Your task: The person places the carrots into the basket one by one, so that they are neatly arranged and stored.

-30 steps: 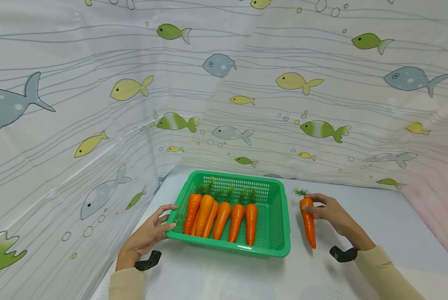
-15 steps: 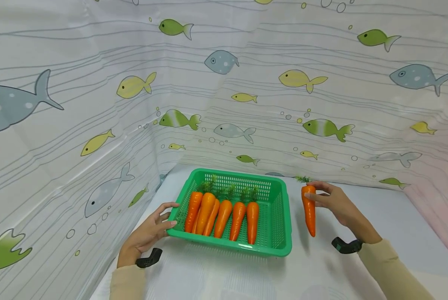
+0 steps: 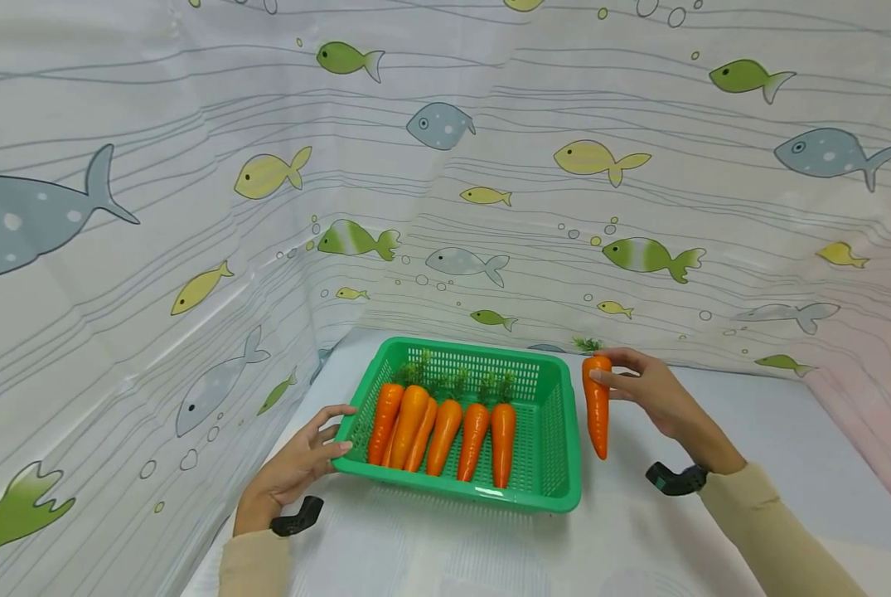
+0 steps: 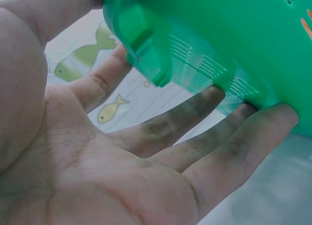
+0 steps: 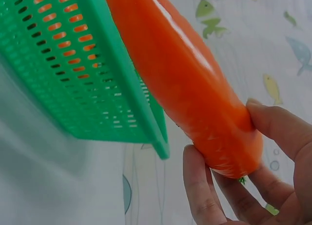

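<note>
My right hand [image 3: 650,393] pinches an orange carrot [image 3: 598,410] near its thick top, thumb on one side and fingers on the other. The carrot hangs tip down, raised just right of the green plastic basket [image 3: 482,495], its green leaves poking up behind. In the right wrist view the carrot [image 5: 180,79] passes close beside the basket wall [image 5: 105,88]. My left hand [image 3: 299,460] holds the basket at its left front corner. Its thumb is at the rim and its fingertips touch the outer wall in the left wrist view. Several carrots [image 3: 443,437] with leafy tops lie side by side inside.
The basket's right part shows bare mesh floor [image 3: 527,448]. It stands on a white table [image 3: 460,555]. Behind and at the left, a fish-patterned sheet [image 3: 385,191] walls off the space, with a pinkish part [image 3: 878,348] at right.
My right hand has lifted the carrot from beside the basket and carried it left, nearer the basket's right rim. The left hand and basket have stayed in place.
</note>
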`<state>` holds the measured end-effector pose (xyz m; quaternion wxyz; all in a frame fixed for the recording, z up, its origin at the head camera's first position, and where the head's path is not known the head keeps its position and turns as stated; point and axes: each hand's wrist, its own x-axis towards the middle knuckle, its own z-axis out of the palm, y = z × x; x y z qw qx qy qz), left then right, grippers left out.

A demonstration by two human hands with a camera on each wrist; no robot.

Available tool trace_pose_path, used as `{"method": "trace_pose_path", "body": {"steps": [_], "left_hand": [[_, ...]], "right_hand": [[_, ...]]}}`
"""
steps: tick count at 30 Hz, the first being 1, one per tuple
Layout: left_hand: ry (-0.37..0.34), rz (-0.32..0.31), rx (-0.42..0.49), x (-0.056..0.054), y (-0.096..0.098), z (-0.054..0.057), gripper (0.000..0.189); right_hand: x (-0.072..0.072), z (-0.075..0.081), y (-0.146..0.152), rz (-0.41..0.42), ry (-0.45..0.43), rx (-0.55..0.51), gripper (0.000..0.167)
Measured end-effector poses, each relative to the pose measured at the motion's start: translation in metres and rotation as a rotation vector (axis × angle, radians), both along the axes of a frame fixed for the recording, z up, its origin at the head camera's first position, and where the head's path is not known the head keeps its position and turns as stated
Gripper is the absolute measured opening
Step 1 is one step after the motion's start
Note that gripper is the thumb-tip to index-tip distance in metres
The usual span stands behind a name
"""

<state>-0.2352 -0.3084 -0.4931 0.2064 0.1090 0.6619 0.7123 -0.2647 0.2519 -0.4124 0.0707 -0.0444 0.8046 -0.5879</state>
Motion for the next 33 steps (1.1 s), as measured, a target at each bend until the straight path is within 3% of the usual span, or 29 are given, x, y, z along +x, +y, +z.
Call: {"method": "trace_pose_path", "body": {"steps": [12, 23, 33], "left_hand": [[-0.009, -0.001, 0.007, 0.0, 0.001, 0.002, 0.061], [-0.009, 0.012, -0.008, 0.003, 0.001, 0.002, 0.061], [-0.02, 0.015, -0.019, 0.002, 0.002, 0.005, 0.062]], "right_hand": [[-0.01, 0.008, -0.025, 0.023, 0.004, -0.037, 0.067], [-0.017, 0.006, -0.049, 0.081, 0.018, -0.083, 0.055], [-0.026, -0.002, -0.075, 0.138, -0.002, -0.095, 0.055]]}}
